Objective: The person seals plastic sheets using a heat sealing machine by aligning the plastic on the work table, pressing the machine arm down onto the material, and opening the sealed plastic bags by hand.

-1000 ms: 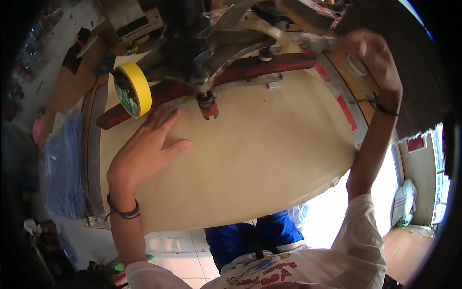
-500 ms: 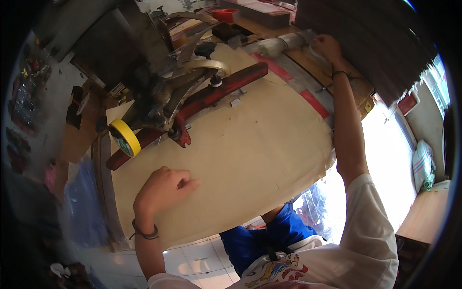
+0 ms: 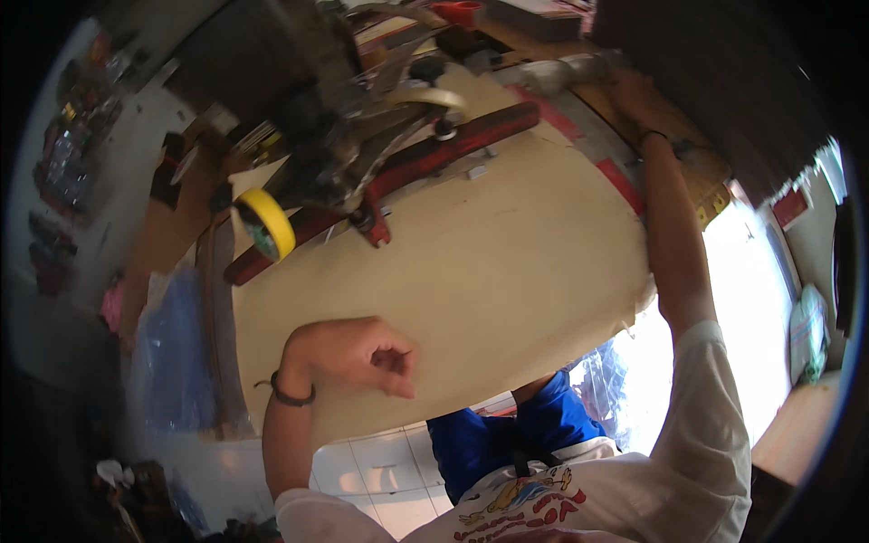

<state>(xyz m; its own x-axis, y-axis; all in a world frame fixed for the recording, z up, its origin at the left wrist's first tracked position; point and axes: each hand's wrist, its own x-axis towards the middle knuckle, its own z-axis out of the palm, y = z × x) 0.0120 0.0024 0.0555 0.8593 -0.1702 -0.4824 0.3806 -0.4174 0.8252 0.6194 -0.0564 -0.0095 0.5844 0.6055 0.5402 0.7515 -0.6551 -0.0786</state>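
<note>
My left hand point(image 3: 367, 355) is just above the near part of a tan sheet point(image 3: 471, 262), its fingers curled round toward the thumb. A dark hollow shows inside the curl, and I cannot make out what, if anything, is in it. My right hand point(image 3: 635, 98) reaches to the far right, beside a crumpled clear plastic bag point(image 3: 566, 74). Its fingers are blurred, so its grip is unclear. Across the far part of the sheet lies a red bar point(image 3: 453, 145) of a machine. A yellow tape roll point(image 3: 267, 223) and a pale tape roll point(image 3: 425, 98) hang on it.
A dark machine arm point(image 3: 317, 136) rises behind the bar. Blue plastic sheeting point(image 3: 176, 353) hangs left of the table. A red container point(image 3: 457, 12) stands at the back. At the right are a striped sack point(image 3: 807, 335) and a wooden surface point(image 3: 801, 430).
The whole view has shifted, moving the scene right and up. My left hand has moved right over the sheet, its wrist turned. My right hand has drawn slightly nearer beside the bag.
</note>
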